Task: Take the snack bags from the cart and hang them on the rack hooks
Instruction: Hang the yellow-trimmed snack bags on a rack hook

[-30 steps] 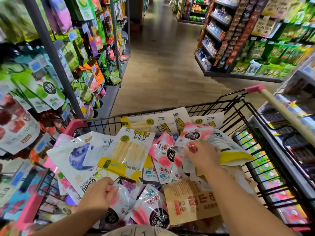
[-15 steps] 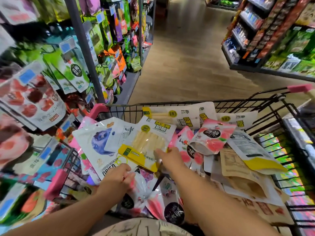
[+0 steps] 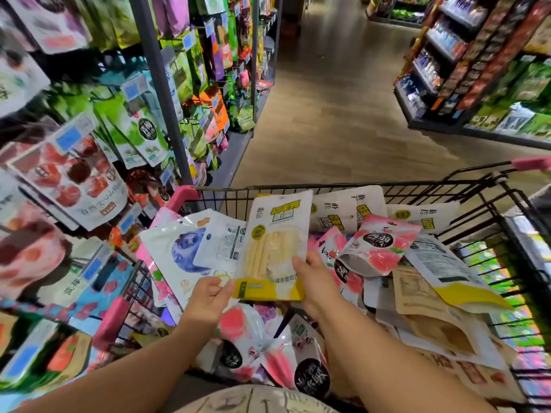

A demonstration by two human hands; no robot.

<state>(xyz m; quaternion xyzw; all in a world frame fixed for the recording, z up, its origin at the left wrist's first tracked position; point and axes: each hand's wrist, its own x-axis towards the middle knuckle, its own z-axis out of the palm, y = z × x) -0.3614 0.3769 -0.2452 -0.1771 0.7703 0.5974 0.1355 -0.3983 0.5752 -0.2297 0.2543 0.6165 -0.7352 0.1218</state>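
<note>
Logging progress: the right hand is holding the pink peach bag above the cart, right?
No. The head view shows the right hand holding the yellow-and-white stick-snack bag above the cart; the pink peach bag lies in the cart.

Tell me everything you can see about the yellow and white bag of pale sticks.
The yellow and white bag is a glossy plastic pouch: white top with a yellow logo block, clear window showing pale sticks, yellow band at the bottom. It is upright above the pile in the cart. The right hand grips its lower right edge, thumb in front; the left hand is by its lower left corner, contact unclear.
</note>
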